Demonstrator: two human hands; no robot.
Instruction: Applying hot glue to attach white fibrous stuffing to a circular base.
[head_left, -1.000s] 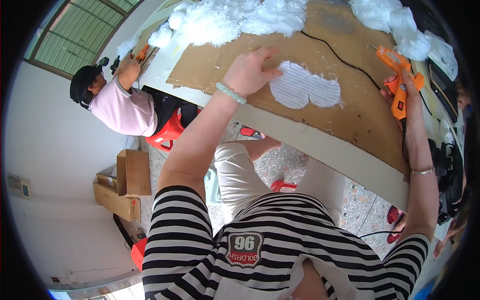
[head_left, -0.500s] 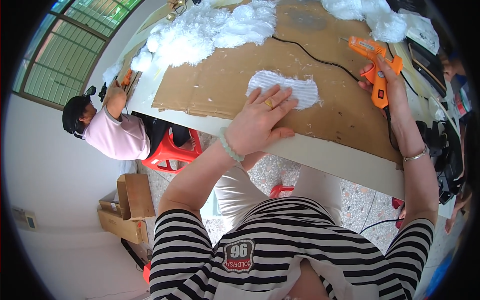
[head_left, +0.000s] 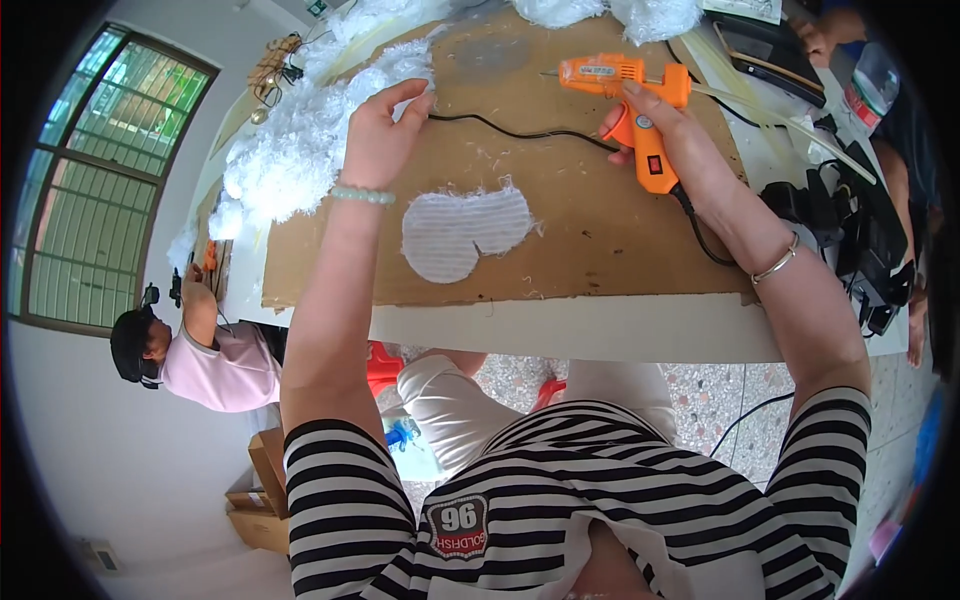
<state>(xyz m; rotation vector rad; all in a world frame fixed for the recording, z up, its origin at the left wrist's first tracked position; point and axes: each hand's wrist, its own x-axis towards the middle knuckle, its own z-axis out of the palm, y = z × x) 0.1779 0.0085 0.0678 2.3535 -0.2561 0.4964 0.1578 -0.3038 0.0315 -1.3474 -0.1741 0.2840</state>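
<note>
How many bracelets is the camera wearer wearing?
2: a pale green beaded bracelet on the left wrist and a silver bangle on the right wrist. Both are in plain view.

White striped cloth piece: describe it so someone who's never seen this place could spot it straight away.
Find the large brown cardboard sheet on the table. On its near part, left of the orange glue gun in the right hand, lies the white striped cloth piece. It is flat, two-lobed and notched along its near edge, unlike the loose white fluff heaped farther left.
</note>
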